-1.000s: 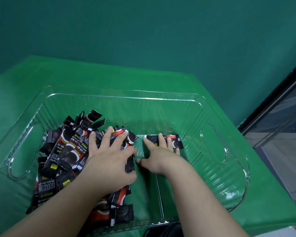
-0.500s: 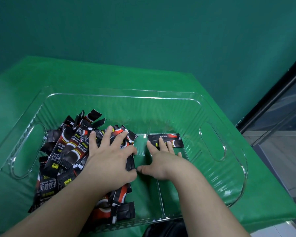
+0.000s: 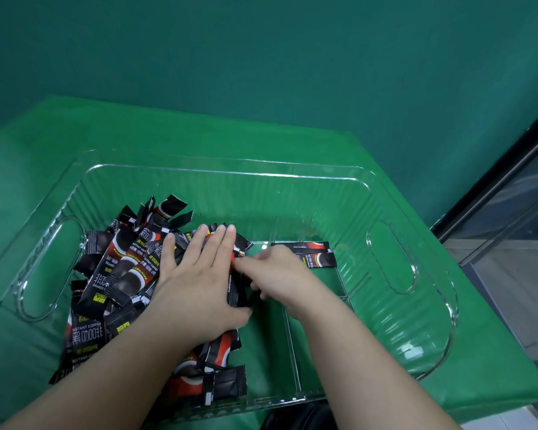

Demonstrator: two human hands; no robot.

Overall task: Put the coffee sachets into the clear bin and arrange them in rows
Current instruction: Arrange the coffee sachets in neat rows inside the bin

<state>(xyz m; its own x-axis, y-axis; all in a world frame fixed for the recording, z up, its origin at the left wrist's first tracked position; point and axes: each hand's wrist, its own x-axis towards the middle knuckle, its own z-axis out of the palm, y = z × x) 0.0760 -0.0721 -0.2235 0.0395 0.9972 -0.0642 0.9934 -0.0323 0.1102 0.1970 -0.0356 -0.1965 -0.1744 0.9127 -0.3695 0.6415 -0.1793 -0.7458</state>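
Observation:
The clear bin (image 3: 230,169) stands on a green cloth. A loose pile of black-and-red coffee sachets (image 3: 121,268) fills its left half. My left hand (image 3: 196,283) lies flat on the right part of the pile, palm down, holding nothing. My right hand (image 3: 280,274) reaches left to the pile's edge, and its fingertips close on a black sachet (image 3: 233,290) beside my left hand. Two sachets (image 3: 319,259) lie side by side, crosswise, at the back of the bin's right half, just beyond my right hand.
The bin has a handle cutout in its left wall (image 3: 50,268) and one in its right wall (image 3: 392,259). A raised line (image 3: 291,342) runs along the bin floor. The green table (image 3: 494,352) ends at the right, next to a dark-framed glass panel (image 3: 510,193).
My right hand has left the two laid sachets and moved left to the pile's edge. My left hand's fingers have drawn closer together on the pile.

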